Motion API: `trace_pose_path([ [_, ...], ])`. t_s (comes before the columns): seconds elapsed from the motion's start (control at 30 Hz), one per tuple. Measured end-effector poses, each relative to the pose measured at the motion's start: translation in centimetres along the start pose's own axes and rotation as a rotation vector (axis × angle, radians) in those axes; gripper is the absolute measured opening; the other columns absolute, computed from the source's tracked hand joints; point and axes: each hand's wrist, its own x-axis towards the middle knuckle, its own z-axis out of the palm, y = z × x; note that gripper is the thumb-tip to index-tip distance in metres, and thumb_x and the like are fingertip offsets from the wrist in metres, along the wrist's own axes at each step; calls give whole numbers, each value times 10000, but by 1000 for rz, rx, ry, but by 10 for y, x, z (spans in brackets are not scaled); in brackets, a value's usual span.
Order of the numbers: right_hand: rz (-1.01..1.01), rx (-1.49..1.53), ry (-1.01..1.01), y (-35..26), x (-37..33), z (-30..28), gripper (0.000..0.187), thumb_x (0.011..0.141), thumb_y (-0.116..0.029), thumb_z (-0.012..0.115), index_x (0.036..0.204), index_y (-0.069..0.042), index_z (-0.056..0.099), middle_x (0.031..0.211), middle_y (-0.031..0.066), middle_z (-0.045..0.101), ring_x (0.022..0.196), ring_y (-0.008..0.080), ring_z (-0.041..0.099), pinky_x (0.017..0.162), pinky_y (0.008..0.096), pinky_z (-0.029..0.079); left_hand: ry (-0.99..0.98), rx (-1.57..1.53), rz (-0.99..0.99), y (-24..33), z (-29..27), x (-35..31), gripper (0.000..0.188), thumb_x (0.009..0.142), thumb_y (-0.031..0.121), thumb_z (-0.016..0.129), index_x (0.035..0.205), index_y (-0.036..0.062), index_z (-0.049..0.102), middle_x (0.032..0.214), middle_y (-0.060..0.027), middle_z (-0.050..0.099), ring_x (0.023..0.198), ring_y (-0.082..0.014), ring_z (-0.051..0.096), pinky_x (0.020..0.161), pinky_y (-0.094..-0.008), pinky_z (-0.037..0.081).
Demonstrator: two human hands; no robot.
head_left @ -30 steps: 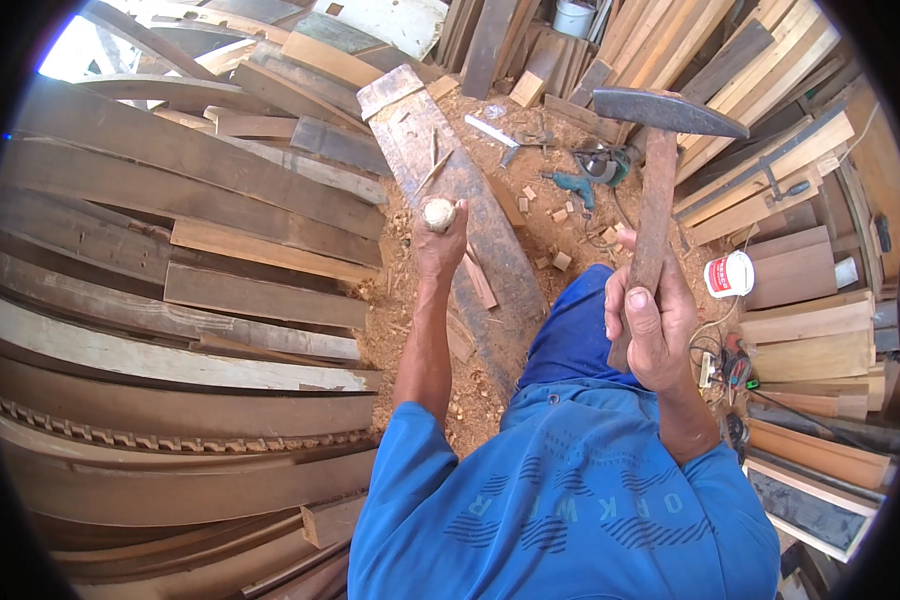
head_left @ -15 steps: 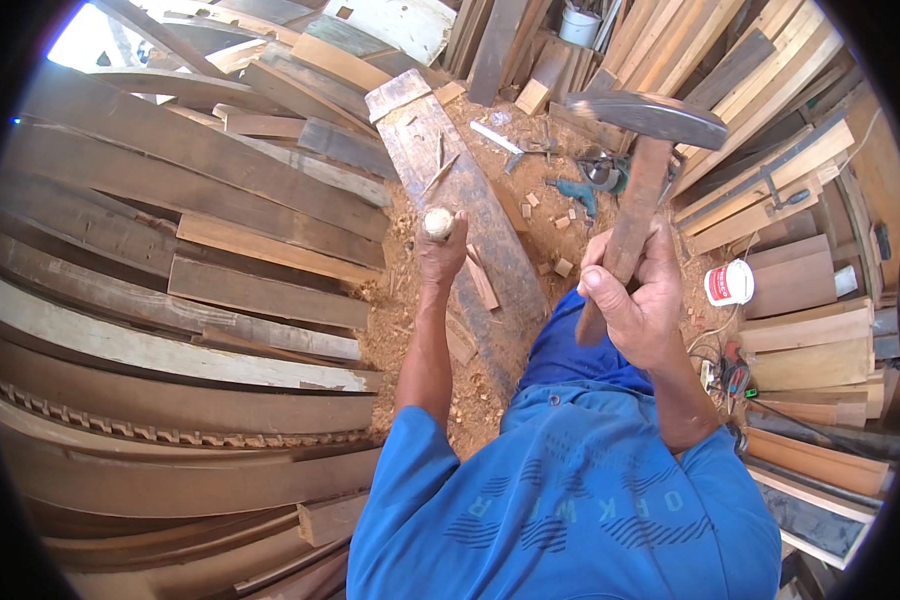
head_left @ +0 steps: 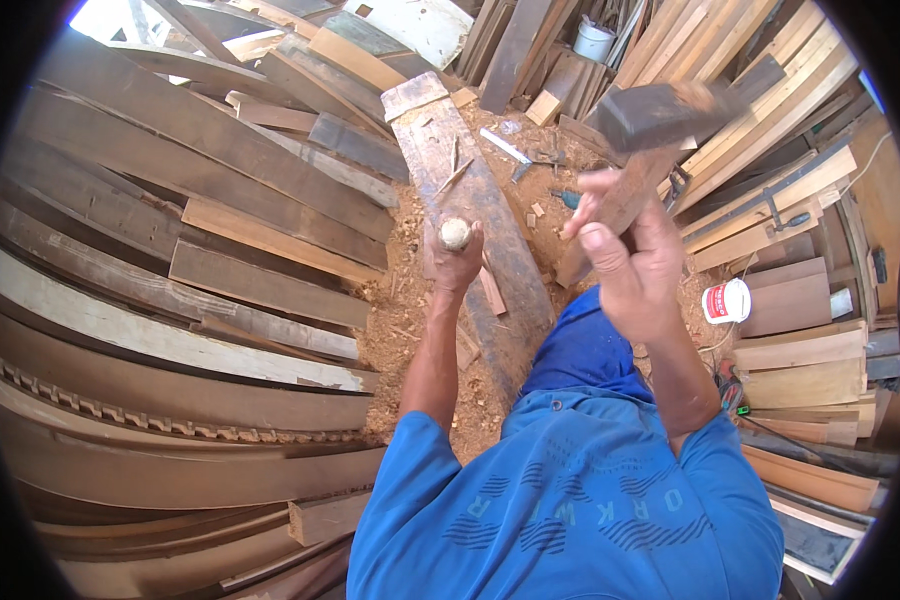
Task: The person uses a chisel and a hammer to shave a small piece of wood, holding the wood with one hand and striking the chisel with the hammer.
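My left hand (head_left: pixel 454 270) is closed round a wooden-handled tool, held upright over a long, worn plank. Only the tool's pale, round butt (head_left: pixel 454 234) shows; its lower end is hidden beneath the fist. A narrow wooden piece (head_left: pixel 429 252) shows just left of that hand. Up and to the right, my right hand (head_left: pixel 650 275) grips a hammer (head_left: pixel 638 185) by its wooden handle. The dark metal head is raised well above the left hand and smeared by motion. Wood splinters (head_left: pixel 456 172) and a small reddish strip (head_left: pixel 491 290) lie on the plank (head_left: pixel 515 325).
Stacked boards (head_left: pixel 270 270) fill the left side. More timber (head_left: pixel 785 85) leans at the far right. A white tub (head_left: pixel 727 301) stands right of my right hand, and a pale bucket (head_left: pixel 594 40) at the back. Shavings (head_left: pixel 385 345) cover the floor round the plank.
The hammer has tilted and its head looks larger, shifted slightly right. The fingers of my right hand have shifted on the handle. My left hand keeps its grip over the plank.
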Motion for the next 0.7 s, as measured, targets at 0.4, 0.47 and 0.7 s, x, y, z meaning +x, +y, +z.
trace_pose_path([
  [0.4,-65,-587,-545,56,1,42,283,940,-225,589,1036,19,483,708,155,572,632,271,606,575,368,494,25,30,87,-20,-9,0,193,828,74,720,924,32,557,779,-14,559,725,-120,527,644,-287,459],
  [0.47,209,-789,-870,82,-8,47,292,926,-234,602,1016,19,487,690,180,579,643,335,633,578,428,498,43,51,123,-19,-12,2,178,831,57,710,918,34,556,775,-12,557,729,-116,526,651,-285,463],
  [0.7,-57,-377,-315,19,1,49,266,899,-208,612,968,16,487,738,234,622,706,375,667,620,505,515,-16,60,150,-27,-19,1,164,829,37,700,944,24,585,802,-24,589,755,-149,550,689,-311,481],
])
